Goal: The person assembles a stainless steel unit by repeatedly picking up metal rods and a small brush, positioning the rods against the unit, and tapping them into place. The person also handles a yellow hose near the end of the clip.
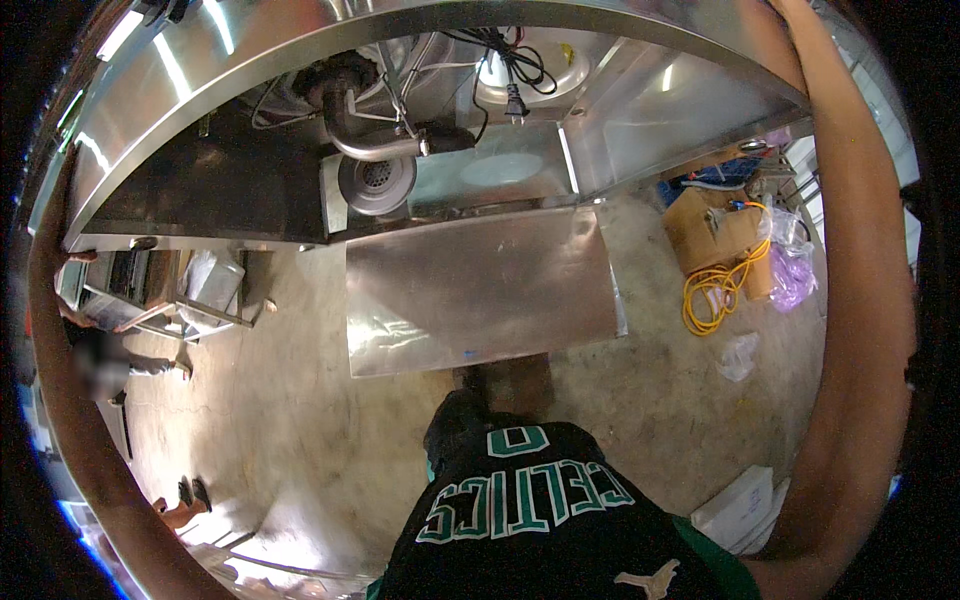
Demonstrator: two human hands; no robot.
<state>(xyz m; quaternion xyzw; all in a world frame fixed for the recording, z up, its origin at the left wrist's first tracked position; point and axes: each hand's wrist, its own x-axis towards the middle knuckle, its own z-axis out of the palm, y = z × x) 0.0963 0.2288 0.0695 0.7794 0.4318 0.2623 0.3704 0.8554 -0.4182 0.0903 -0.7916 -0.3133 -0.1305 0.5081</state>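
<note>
Both my arms are raised and spread to either side of a large stainless-steel unit [200, 90]. My left forearm [60, 330] runs up the left rim to the unit's left edge, where the hand is lost in dark and blur. On the right, my forearm [850, 180] reaches up along the unit's right corner. Its hand is mostly cut off at the top edge, and the fingers do not show. Inside the unit's hollow are a bent metal pipe [375, 145], a round grey perforated fitting [378, 182] and a black cord with a plug [515, 105].
A flat steel panel [480, 290] lies below the unit, in front of me. To the right are a cardboard box [705, 225], a coiled yellow cord [712, 300] and plastic bags [793, 275]. At left stands a metal rack [150, 290]; another person's legs [150, 367] show near it.
</note>
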